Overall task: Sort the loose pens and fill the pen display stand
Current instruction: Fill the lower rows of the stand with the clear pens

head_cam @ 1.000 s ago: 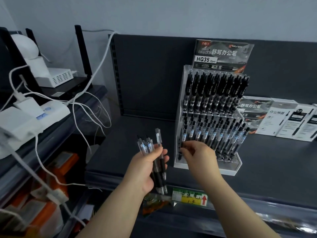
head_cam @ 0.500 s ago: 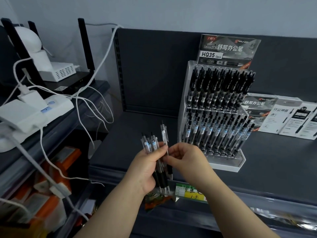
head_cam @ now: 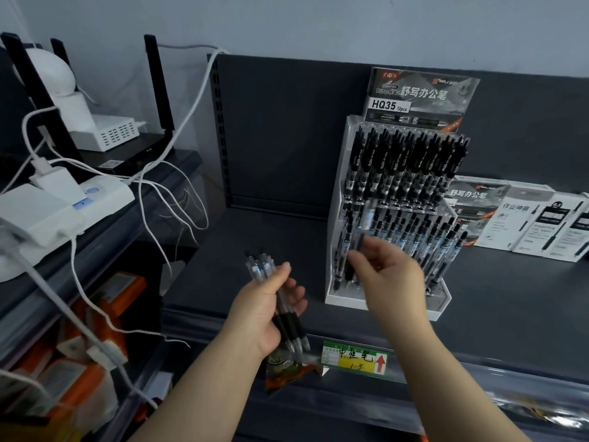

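Note:
A clear tiered pen display stand (head_cam: 338,218) full of black pens stands on the dark shelf, with an HQ35 header card on top. My left hand (head_cam: 264,311) is shut on a small bundle of loose pens (head_cam: 264,271), clear-barrelled with black grips, tips pointing down, held left of the stand. My right hand (head_cam: 389,275) pinches a single pen (head_cam: 366,221), blurred by motion and upright, in front of the stand's lower left rows.
White and grey pen boxes (head_cam: 526,218) lie right of the stand. A green and yellow price tag (head_cam: 353,360) sits on the shelf's front edge. On the left, a lower shelf holds a router (head_cam: 140,151), white devices and trailing white cables (head_cam: 178,199). Orange packets fill a bin below.
My right hand pulled one pen out of the bundle in my left hand and carried it up and right to the stand's lower rows. The left hand stayed put.

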Available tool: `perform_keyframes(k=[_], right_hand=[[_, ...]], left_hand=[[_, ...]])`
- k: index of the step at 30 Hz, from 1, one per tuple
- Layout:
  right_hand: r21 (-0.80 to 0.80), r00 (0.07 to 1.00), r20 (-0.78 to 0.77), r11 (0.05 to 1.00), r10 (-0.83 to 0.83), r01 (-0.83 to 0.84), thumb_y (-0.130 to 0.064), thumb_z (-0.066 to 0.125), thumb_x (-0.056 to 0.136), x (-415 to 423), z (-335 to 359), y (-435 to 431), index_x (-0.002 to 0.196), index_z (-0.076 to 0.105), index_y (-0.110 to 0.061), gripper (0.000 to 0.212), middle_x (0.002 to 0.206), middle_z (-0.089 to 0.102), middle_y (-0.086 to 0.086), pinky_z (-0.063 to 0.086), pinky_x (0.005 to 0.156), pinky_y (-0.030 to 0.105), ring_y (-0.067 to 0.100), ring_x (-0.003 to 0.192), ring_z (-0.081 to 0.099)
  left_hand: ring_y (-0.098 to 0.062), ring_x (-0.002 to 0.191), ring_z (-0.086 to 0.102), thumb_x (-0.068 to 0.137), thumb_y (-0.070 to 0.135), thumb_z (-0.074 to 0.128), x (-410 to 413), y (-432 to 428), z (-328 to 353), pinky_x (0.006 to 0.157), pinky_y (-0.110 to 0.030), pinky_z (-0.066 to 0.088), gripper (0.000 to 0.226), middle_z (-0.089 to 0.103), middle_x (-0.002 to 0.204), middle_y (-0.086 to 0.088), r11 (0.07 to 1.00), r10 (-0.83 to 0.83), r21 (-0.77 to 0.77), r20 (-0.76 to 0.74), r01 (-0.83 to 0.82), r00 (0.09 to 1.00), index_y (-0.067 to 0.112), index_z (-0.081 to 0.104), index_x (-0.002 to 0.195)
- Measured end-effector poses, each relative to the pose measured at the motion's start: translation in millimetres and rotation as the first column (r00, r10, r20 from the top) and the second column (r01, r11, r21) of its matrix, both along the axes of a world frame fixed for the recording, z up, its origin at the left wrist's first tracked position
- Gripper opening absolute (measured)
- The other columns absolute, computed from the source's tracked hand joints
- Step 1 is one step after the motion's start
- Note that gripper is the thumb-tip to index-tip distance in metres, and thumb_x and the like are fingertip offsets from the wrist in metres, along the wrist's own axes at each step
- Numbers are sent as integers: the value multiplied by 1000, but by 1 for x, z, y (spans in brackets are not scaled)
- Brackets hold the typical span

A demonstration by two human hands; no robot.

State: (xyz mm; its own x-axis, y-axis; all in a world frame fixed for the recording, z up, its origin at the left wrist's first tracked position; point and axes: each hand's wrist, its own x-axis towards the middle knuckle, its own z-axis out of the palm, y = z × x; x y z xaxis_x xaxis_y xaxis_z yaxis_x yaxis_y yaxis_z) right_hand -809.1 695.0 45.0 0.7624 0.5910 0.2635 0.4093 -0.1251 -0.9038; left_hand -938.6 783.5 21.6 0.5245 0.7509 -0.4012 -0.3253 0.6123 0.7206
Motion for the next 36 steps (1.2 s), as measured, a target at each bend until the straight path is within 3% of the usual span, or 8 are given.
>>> perform_keyframes(k=[3,8,13,18,23,28,32,36], right_hand=[[44,995,44,995,-93,91,-23,65,86,11,1,-1,100,64,-22,14,80,64,-17,47,62,6,-5,73,59],[-89,992,99,992,-81,90,-22,63,88,18,-14,6,109,66,-13,23,77,61,-15,40,61,5,-7,71,55],[-245,980,197,966,-36,84,-23,60,90,18,-25,8,108,67,-12,22,80,64,-5,42,59,14,8,69,59],[-353,947,321,931,25,95,-20,59,90,19,-28,11,98,69,-9,17,95,64,6,41,67,22,15,74,54],[-398,935,352,912,50,101,-23,59,90,23,-29,11,87,66,-9,16,84,62,6,38,62,24,18,72,55],[-394,942,334,914,46,95,-25,63,87,22,-27,10,95,61,-16,12,88,61,1,39,65,22,14,75,53],[-188,977,213,981,-16,57,-22,65,85,10,-19,-2,85,49,-21,17,75,56,-5,39,56,17,11,68,53],[-242,971,58,946,233,-213,-32,69,81,-9,-9,-3,87,63,-23,12,74,63,-7,45,57,13,2,66,56]], left_hand=[[-14,57,59,86,22,65,2,1,2,55,-30,56,15,58,64,-1,999,24,-24,-14,-24,1000,8,64,91],[-16,61,55,94,17,54,8,-2,5,64,-36,53,17,54,68,-5,995,-1,-99,26,4,1000,3,62,97],[-17,62,54,93,8,52,10,-2,7,69,-37,53,12,55,68,-7,991,-26,-127,52,33,998,1,60,98],[-16,62,56,90,8,56,13,-2,7,67,-34,53,13,58,68,-5,991,-51,-118,71,59,996,2,63,100],[-12,57,56,87,11,62,13,0,6,56,-28,54,14,58,64,-2,993,-63,-93,40,67,997,4,64,99],[-13,59,58,82,13,67,15,0,7,53,-27,53,28,60,65,-1,994,-79,-79,21,81,997,4,65,109],[-14,66,58,76,18,71,16,0,9,59,-31,52,40,58,69,-1,994,-95,-50,-3,95,995,6,65,114],[-20,74,64,67,23,74,18,-2,11,63,-34,52,43,65,80,-5,990,-144,5,-20,144,989,11,68,108]])
